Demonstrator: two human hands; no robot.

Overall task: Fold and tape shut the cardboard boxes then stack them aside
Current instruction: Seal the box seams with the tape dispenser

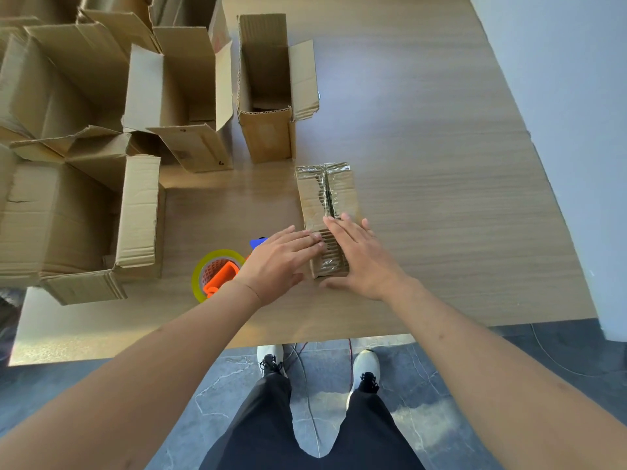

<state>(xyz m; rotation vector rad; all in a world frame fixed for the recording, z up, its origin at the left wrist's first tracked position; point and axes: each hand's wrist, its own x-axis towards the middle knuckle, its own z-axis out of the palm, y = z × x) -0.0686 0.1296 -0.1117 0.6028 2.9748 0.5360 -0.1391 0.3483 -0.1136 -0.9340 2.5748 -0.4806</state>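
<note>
Near the table's [424, 137] front edge, both hands lie flat and open on the small box [327, 212]: left hand [278, 262] on its near-left top, right hand [363, 259] on the near-right. Flaps are shut, tape along the seam. To do this well, I'd press from the seam outward w/ even pressure and rub the tape ends down. Tape dispenser [220, 273]: 1, just left of the box. Farther back, approx. 5 open boxes [268, 89] toward the back-left corner; exact count unclear.
</note>
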